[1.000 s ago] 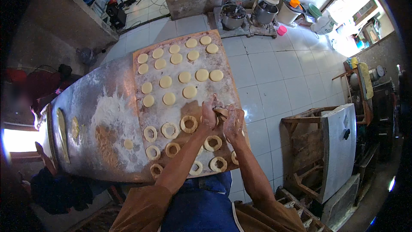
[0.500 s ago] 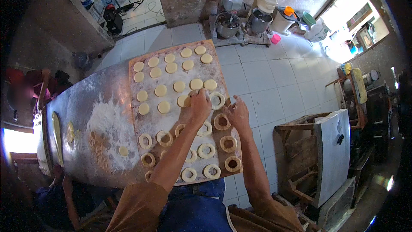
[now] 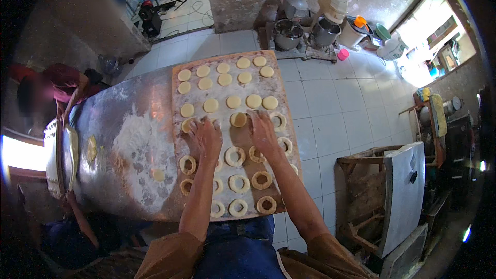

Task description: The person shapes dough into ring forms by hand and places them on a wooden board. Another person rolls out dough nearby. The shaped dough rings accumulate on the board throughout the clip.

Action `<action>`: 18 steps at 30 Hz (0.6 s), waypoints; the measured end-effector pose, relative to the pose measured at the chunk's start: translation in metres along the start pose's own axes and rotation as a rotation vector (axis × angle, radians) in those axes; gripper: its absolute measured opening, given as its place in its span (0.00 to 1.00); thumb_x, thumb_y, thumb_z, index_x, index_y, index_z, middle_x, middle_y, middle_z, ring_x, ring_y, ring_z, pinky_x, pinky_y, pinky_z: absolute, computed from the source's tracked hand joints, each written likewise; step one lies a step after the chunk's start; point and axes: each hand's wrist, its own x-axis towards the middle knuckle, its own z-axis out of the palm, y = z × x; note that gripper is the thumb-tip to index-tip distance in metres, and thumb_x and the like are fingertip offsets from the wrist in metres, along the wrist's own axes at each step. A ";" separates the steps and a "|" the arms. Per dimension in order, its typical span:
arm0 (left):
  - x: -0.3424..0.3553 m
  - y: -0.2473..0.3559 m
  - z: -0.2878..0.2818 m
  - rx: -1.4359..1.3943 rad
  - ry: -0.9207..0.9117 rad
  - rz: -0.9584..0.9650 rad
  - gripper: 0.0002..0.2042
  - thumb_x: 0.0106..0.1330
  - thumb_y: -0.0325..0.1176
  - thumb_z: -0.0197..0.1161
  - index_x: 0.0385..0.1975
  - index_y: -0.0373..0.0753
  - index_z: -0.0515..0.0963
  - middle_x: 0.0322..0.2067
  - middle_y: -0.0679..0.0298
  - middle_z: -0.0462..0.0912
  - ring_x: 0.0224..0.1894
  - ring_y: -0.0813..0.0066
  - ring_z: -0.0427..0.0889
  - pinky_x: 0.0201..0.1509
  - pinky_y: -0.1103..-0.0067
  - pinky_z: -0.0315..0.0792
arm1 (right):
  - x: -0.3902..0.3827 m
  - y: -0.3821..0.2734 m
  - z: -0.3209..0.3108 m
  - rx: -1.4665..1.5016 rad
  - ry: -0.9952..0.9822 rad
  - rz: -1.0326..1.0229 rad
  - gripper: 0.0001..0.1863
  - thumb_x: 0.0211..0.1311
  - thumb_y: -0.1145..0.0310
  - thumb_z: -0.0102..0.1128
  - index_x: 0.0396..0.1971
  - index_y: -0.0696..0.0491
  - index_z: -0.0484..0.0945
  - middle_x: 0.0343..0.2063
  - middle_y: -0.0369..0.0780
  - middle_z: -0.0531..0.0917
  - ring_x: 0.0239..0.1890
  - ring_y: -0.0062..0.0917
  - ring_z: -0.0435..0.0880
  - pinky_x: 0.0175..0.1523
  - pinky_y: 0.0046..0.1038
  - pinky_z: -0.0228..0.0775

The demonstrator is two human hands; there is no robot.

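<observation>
Floured steel bench (image 3: 111,119) on white tiled floor (image 3: 330,119); wooden board (image 3: 232,57) of dough rounds (image 3: 211,105). Hands (image 3: 205,137) (image 3: 262,126) pressed flat, fingers spread, hiding dough beneath; grip unclear.

We see a dusting of white flour (image 3: 138,142) on the grey metal tabletop (image 3: 111,119), two steel pots (image 3: 288,33) on the white tiled floor (image 3: 330,113), and a grey wooden crate (image 3: 385,196) at right.
</observation>
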 end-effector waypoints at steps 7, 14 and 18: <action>-0.038 -0.032 -0.002 -0.755 -0.435 -0.126 0.16 0.55 0.32 0.65 0.43 0.34 0.73 0.41 0.48 0.77 0.47 0.50 0.76 0.50 0.64 0.68 | 0.018 -0.028 0.042 -0.125 -0.472 0.304 0.11 0.44 0.62 0.66 0.27 0.52 0.80 0.29 0.45 0.80 0.34 0.41 0.79 0.43 0.40 0.69; -0.125 -0.229 -0.105 -0.713 -0.143 -0.574 0.15 0.52 0.19 0.60 0.42 0.35 0.78 0.39 0.55 0.81 0.42 0.55 0.80 0.46 0.69 0.74 | 0.022 -0.138 0.049 0.470 -0.501 0.369 0.16 0.45 0.70 0.68 0.36 0.56 0.78 0.32 0.46 0.83 0.33 0.40 0.83 0.39 0.31 0.75; -0.176 -0.324 -0.087 -0.267 -0.114 -0.695 0.19 0.53 0.25 0.63 0.47 0.36 0.75 0.44 0.52 0.77 0.51 0.51 0.74 0.56 0.62 0.67 | 0.018 -0.223 0.125 0.452 -0.672 0.144 0.17 0.46 0.74 0.66 0.40 0.55 0.77 0.37 0.49 0.82 0.41 0.44 0.81 0.44 0.40 0.72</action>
